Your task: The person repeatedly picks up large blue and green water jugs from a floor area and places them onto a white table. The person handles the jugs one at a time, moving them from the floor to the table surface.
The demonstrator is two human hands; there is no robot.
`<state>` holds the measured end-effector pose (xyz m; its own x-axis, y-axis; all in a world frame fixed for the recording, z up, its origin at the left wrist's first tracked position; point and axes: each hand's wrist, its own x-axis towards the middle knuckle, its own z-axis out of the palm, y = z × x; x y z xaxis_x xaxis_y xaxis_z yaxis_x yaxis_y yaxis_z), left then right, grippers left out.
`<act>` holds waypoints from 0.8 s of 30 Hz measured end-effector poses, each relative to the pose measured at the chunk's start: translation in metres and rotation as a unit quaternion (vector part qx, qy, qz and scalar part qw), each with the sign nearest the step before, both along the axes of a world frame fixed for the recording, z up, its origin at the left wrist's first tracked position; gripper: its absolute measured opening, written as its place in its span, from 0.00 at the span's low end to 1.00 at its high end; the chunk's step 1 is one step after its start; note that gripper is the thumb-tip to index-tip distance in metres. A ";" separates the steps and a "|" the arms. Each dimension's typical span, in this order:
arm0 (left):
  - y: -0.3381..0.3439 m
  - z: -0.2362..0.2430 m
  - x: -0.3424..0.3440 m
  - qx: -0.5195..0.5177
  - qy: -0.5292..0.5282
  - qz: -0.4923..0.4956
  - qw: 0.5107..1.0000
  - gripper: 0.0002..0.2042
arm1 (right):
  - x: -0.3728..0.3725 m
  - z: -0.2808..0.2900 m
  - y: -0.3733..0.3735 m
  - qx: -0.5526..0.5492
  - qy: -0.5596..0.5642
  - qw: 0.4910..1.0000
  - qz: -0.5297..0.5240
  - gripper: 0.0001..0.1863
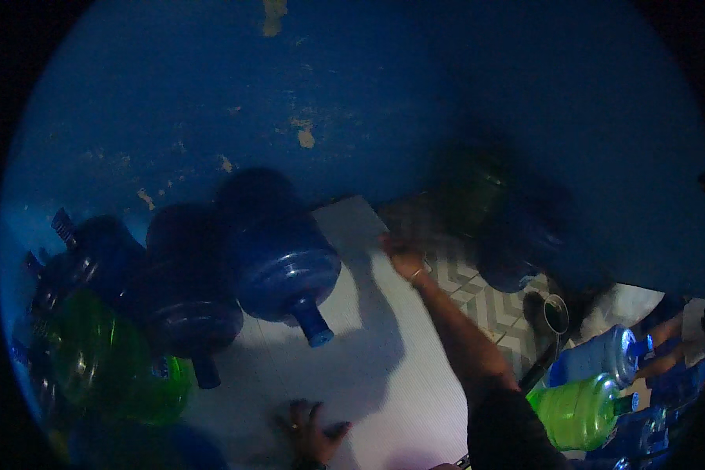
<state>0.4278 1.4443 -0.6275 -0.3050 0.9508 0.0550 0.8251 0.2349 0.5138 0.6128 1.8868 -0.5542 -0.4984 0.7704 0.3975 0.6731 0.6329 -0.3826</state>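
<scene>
A pale ribbed panel [423, 376] lies before me, my shadow across it. At its near side, my left hand [313, 432] has its fingers spread apart over the surface and holds nothing. My right arm reaches forward along the panel's right edge. My right hand [403, 257], with a thin band at the wrist, is at the far right edge; its fingers are dark and blurred, so I cannot tell whether they grip it. On the panel's left side a large blue water jug [282, 258] lies with its neck toward me, beside a darker jug [188, 313].
More jugs, including a green jug [102, 352], crowd the left. A dark jug [517, 243] is on the patterned tile floor [462, 290] by the blue wall [368, 102]. At right, another person's hand [666, 345] is near a light-blue jug [595, 356] and a bright green jug [580, 411].
</scene>
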 end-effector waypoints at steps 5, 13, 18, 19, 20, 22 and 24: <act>-0.009 -0.002 -0.014 -0.001 0.033 0.019 0.999 0.40 | -0.162 0.022 -0.167 -0.209 0.261 0.941 -0.052 0.62; -0.005 -0.006 -0.009 0.041 0.032 0.013 0.999 0.40 | -0.140 -0.005 -0.197 -0.420 0.216 0.881 -0.015 0.39; -0.011 -0.006 -0.016 0.059 0.052 0.011 0.997 0.39 | -0.034 0.005 -0.260 -0.497 0.420 0.757 -0.061 0.27; -0.010 -0.005 -0.015 0.057 0.049 0.009 0.997 0.39 | -0.016 0.016 -0.272 -0.481 0.451 0.747 -0.080 0.27; -0.010 -0.005 -0.013 0.054 0.044 0.006 0.998 0.39 | 0.001 0.027 -0.279 -0.465 0.435 0.762 -0.120 0.24; -0.010 -0.011 -0.010 0.068 0.041 0.015 0.997 0.40 | 0.030 0.037 -0.279 -0.464 0.456 0.745 -0.150 0.16; -0.012 -0.016 -0.012 0.069 0.042 0.021 0.997 0.40 | 0.047 0.055 -0.262 -0.476 0.454 0.738 -0.151 0.20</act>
<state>0.4160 1.4321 -0.6433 -0.3328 0.9191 0.2111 0.8573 0.2016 0.4738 0.6600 1.6251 -0.4990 -0.1080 0.9374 -0.3309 -0.0778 -0.3398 -0.9373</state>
